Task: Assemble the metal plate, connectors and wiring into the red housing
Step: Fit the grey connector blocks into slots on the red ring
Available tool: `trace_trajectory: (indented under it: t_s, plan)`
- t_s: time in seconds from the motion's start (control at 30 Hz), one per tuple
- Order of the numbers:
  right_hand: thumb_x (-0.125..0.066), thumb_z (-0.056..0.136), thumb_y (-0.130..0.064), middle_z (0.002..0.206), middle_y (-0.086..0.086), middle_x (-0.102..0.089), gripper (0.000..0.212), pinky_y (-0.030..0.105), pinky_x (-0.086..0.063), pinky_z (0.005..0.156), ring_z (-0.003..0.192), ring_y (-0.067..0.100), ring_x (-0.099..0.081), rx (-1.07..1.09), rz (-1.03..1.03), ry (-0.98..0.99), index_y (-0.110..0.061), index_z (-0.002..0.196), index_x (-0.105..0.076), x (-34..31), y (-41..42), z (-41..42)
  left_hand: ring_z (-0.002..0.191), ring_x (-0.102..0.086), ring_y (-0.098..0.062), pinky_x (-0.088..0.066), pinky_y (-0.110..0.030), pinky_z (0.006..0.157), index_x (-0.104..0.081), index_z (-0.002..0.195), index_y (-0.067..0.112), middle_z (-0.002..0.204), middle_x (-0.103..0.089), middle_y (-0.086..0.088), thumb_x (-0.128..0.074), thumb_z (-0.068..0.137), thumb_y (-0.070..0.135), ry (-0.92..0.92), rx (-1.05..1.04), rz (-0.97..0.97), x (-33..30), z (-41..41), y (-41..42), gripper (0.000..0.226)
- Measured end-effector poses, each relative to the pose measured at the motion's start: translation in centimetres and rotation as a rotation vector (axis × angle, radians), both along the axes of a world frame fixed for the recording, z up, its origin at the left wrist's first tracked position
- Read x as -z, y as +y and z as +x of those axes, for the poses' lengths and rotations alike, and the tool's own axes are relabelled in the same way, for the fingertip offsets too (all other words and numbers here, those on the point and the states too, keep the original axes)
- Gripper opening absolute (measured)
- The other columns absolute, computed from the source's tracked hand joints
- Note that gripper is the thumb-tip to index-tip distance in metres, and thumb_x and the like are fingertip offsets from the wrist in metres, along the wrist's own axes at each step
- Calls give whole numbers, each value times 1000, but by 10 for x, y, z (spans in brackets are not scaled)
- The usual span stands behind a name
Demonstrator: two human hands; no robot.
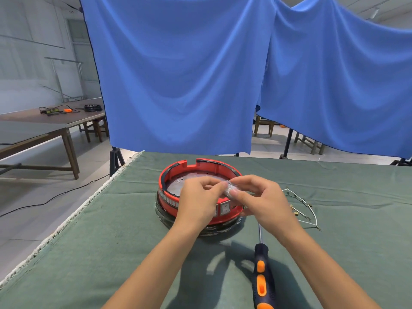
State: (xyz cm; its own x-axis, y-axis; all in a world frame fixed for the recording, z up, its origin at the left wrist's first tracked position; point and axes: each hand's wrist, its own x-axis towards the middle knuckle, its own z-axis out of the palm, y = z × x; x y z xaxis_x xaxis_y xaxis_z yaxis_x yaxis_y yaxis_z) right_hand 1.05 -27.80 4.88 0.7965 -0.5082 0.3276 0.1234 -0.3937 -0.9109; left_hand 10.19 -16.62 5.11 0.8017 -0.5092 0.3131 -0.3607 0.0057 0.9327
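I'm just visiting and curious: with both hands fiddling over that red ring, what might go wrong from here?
1. The small silvery part is only pinched between the fingertips of the left hand and right hand; it could slip and drop into the red housing.
2. The loose wiring lies beside the right forearm and might get snagged.
3. The screwdriver lies near the right arm and could be knocked or rolled.
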Motion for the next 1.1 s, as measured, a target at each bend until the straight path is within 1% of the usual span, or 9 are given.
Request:
trace_trajectory:
  t_s: [0.17, 0.27, 0.4, 0.53, 0.6, 0.87, 0.97, 1.03, 1.1]
  plan:
    - [-72, 78, 1, 90, 9, -71, 24, 26, -56, 50, 62, 17, -71, -53, 76, 98, -9, 100, -68, -8, -4, -5, 62, -63, -5, -52, -25, 66, -73, 72, 24, 64, -71, 5, -72, 81, 18, -129, 53, -25, 0, 0, 0, 11]
    - [-73, 77, 2, 92, 11, -70, 26, 28, -56, 52, 67, 23, -70, -51, 67, 136, -7, 100, -69, -7, -6, -5, 70, -63, -6, -49, -26, 70, -73, 74, 25, 70, -70, 8, -67, 85, 21, -198, 39, 1, 6, -1, -2, 13]
    - [-78, 72, -3, 96, 3, -70, 28, 23, -48, 48, 71, 18, -65, 73, -12, 168, -12, 96, -67, -4, -16, -6, 101, -52, -15, -42, -33, 88, -67, 98, 22, 101, -60, 6, -59, 87, 24, -477, -142, 242, 22, 4, -5, 13]
    - [-81, 69, -6, 86, -3, -71, 26, 23, -47, 48, 72, 17, -64, 89, -50, 222, -17, 88, -67, 1, -23, -8, 110, -49, -16, -33, -29, 94, -58, 119, 26, 116, -58, 7, -56, 90, 35, -665, -87, 535, 37, 9, -5, 31]
    - [-80, 68, -3, 82, -3, -71, 25, 27, -50, 51, 72, 18, -65, 74, -55, 250, -19, 82, -66, 4, -23, -7, 107, -51, -14, -31, -28, 91, -58, 120, 29, 112, -60, 10, -56, 91, 36, -706, -61, 540, 38, 15, -2, 30]
    - [-79, 67, 2, 82, 8, -72, 26, 35, -57, 61, 75, 23, -69, 34, -83, 288, -17, 78, -65, 13, -24, -4, 101, -55, -13, -36, -36, 95, -60, 102, 28, 104, -63, 11, -60, 81, 29, -617, -2, 531, 28, 28, 8, 21]
    - [-78, 67, 3, 82, 11, -72, 26, 30, -56, 60, 71, 20, -68, -12, -91, 303, -16, 78, -66, 16, -20, -2, 89, -54, -14, -37, -32, 84, -57, 92, 27, 88, -60, 14, -60, 75, 27, -611, 13, 541, 25, 30, 11, 17]
    - [-78, 67, 4, 82, 13, -72, 24, 28, -56, 59, 68, 19, -66, -39, -100, 315, -13, 80, -67, 19, -17, 1, 79, -48, -15, -28, -28, 75, -51, 87, 27, 75, -53, 14, -58, 75, 26, -658, 15, 560, 24, 28, 12, 14]
    - [-78, 68, 3, 81, 12, -72, 24, 27, -55, 58, 68, 19, -66, -46, -115, 315, -13, 82, -68, 21, -15, 3, 79, -48, -18, -24, -27, 73, -51, 90, 26, 76, -54, 13, -54, 75, 29, -693, 23, 581, 25, 25, 11, 15]
